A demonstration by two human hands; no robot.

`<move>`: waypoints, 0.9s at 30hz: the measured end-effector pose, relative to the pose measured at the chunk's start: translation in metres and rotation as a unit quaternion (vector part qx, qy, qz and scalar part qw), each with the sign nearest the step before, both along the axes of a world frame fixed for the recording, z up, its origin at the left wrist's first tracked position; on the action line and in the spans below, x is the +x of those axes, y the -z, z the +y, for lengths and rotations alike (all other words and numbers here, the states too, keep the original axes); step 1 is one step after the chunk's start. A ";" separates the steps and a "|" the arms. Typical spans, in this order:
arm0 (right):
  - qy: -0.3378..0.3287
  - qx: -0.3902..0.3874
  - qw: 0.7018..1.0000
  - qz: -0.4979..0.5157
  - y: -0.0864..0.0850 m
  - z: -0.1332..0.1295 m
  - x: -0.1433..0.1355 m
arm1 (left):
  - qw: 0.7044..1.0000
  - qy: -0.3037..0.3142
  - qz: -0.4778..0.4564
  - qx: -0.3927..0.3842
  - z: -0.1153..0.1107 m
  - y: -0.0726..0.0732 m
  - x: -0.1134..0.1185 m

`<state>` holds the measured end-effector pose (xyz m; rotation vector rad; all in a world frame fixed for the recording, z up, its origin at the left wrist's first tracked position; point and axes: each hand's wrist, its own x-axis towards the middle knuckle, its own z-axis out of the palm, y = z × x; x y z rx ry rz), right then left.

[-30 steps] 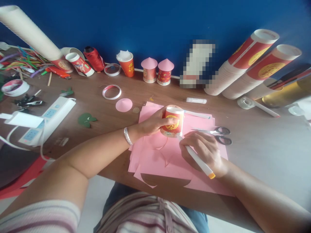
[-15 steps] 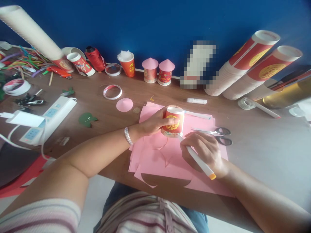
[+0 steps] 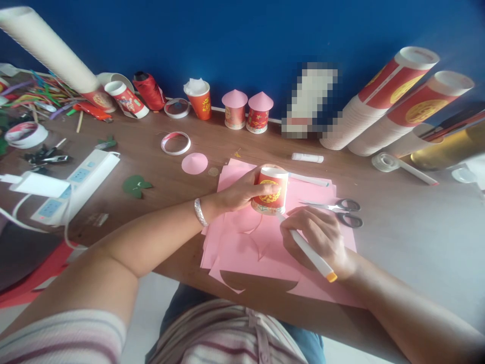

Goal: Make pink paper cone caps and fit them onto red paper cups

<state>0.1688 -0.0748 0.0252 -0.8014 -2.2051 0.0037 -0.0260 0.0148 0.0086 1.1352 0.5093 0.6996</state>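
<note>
My left hand (image 3: 248,189) is wrapped round a red paper cup (image 3: 272,201) with a gold emblem, its thumb across the front. Coloured marks run along the cup's pale lower band. In my right hand (image 3: 316,235) is a white marker pen (image 3: 313,256) with an orange end; its tip is at the cup's lower edge, though I cannot tell whether it touches. Beneath both hands lie pink paper sheets (image 3: 231,247), some with curved cut-outs. Black-handled scissors (image 3: 346,206) rest on the sheets to the right of the cup.
Two cups with pink cone roofs (image 3: 235,108) stand by the blue wall. Tall cup stacks (image 3: 401,88) lean at the right. A glue stick (image 3: 307,157) and a pink paper cone (image 3: 194,163) lie behind the sheets. At left is a power strip (image 3: 78,184) with cables.
</note>
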 end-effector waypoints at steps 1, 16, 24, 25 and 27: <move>0.000 0.001 1.000 0.001 0.000 0.000 0.000 | 1.000 0.001 -0.002 0.000 0.000 0.000 0.000; 0.001 0.013 1.000 0.004 0.002 0.000 -0.001 | 1.000 -0.005 -0.009 0.007 -0.001 -0.001 0.001; -0.039 0.003 0.999 0.025 -0.002 -0.004 0.000 | 1.000 -0.009 -0.012 0.005 0.000 0.002 0.000; -0.037 0.002 0.999 0.024 -0.002 -0.004 -0.001 | 1.000 -0.011 -0.015 0.003 0.000 0.003 0.000; -0.032 -0.004 0.999 0.023 -0.002 -0.005 -0.001 | 1.000 -0.011 -0.025 -0.004 0.001 0.004 -0.001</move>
